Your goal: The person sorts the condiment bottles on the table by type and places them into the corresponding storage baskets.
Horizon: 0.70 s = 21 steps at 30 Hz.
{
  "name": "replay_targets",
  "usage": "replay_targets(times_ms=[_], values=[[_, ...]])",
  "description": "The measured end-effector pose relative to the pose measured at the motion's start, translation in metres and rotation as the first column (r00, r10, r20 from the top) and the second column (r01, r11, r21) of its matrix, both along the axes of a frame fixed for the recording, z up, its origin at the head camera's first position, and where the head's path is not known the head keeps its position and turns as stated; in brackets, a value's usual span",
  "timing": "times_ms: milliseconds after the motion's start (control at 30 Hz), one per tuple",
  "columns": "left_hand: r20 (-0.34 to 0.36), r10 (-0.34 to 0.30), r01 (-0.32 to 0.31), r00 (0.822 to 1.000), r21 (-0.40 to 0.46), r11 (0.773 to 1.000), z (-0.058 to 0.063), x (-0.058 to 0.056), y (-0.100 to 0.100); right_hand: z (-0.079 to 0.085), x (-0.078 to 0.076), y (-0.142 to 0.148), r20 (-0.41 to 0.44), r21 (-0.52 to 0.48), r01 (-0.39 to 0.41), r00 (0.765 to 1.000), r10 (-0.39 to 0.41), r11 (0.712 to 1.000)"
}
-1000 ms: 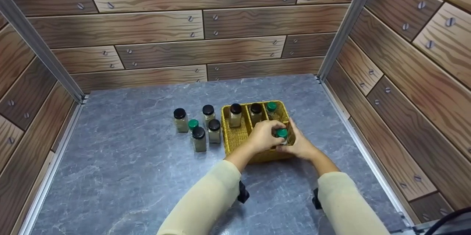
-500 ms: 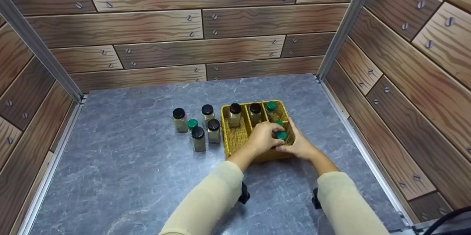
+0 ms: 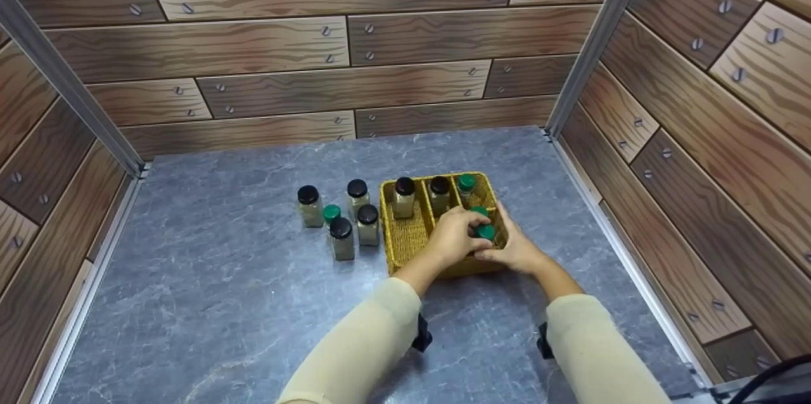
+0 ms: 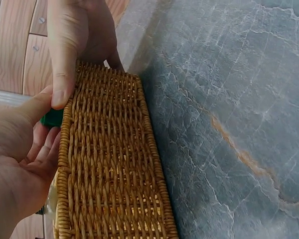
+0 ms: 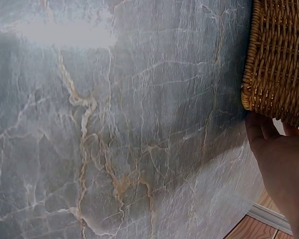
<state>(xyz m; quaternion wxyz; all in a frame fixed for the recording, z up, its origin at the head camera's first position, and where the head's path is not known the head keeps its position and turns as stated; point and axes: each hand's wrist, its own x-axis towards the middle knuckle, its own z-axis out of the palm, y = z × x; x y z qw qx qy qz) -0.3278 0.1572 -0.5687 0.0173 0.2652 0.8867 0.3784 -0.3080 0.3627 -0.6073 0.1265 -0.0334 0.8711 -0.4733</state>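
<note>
A yellow-brown woven basket [image 3: 405,246] with compartments stands on the grey marbled surface. My left hand [image 3: 453,236] reaches over its front right compartment and pinches a green-capped jar [image 3: 485,232]. A second green cap [image 3: 479,211] shows just behind it, partly covered by my fingers. At the basket's right front corner, my right hand [image 3: 519,252] grips the wall, with the thumb at the front rim and fingers along the outer side. The left wrist view shows my left thumb beside the green cap [image 4: 52,117]; the jar's body is hidden behind the wicker wall.
In the back compartments stand two black-capped jars [image 3: 404,200] and a green-capped jar [image 3: 466,183]. Left of the basket, several more jars [image 3: 342,240] stand upright close together, mostly black-capped. Wood-patterned walls [image 3: 266,43] enclose the surface at the back and sides.
The second green cap has come into view behind the held jar, which has shifted slightly. Both hands stay at almost the same place on the basket.
</note>
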Motion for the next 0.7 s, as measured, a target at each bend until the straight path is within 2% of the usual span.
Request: replay_targets(times_ms=[300,600,700], values=[[0.068,-0.001,-0.004,0.998,0.074,0.997,0.002,-0.002,-0.007,0.001,0.001,0.001,0.007,0.005,-0.002,1.000,0.002,1.000],[0.095,-0.009,-0.005,0.995,0.146,0.989,0.006,-0.004,-0.016,0.002,0.001,0.000,-0.023,0.023,-0.022,0.999,0.023,0.999],[0.100,-0.009,-0.009,0.995,0.187,0.982,0.006,-0.004,-0.020,0.000,0.001,0.000,-0.043,-0.004,-0.023,0.999,0.023,1.000]])
